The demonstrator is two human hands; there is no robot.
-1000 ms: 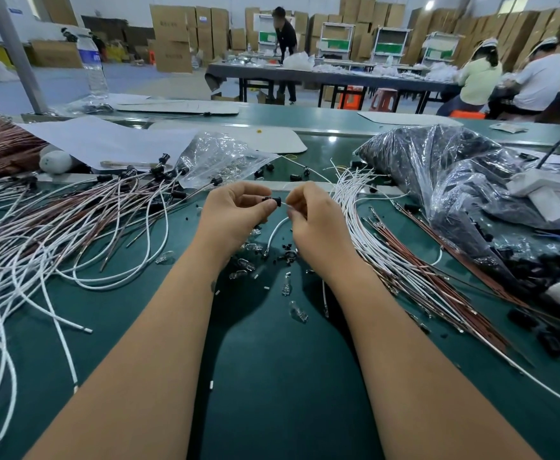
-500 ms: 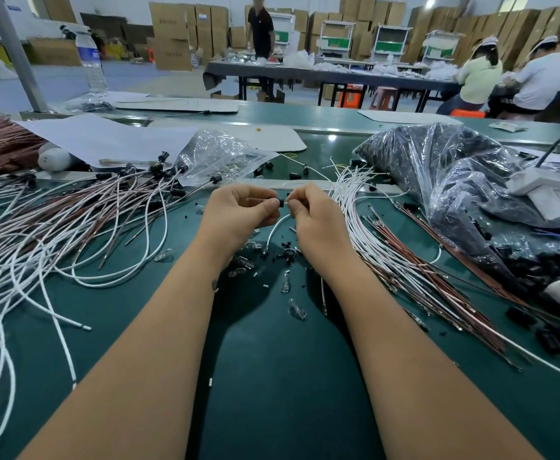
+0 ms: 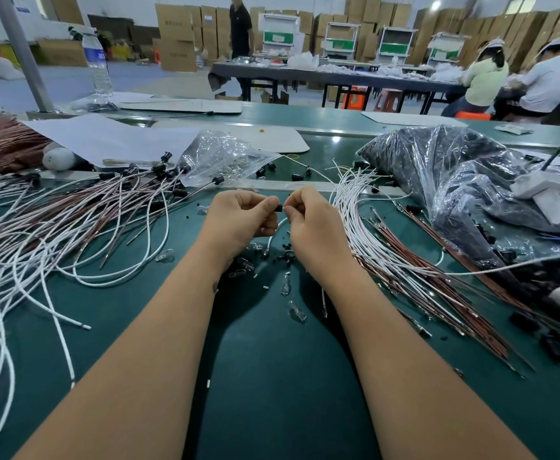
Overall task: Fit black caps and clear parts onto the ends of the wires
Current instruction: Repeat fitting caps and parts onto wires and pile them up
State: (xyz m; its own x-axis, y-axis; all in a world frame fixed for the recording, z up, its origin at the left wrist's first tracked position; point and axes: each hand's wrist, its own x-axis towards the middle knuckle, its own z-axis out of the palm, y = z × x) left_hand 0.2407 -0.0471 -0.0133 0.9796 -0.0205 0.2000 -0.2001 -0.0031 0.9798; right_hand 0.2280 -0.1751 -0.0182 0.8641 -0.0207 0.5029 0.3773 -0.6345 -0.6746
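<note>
Above the middle of the green table (image 3: 272,376), the left hand (image 3: 239,220) pinches a black cap (image 3: 278,208) between thumb and fingers, while the right hand (image 3: 315,227) pinches a white wire (image 3: 273,234) at its end, just beside the cap. Loose clear parts (image 3: 297,312) lie below the hands, wire bundles at both sides.

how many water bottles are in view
1: a clear water bottle stands upright at the far left of the bench, beside the grey post. Others could be hidden in the background clutter.
</note>
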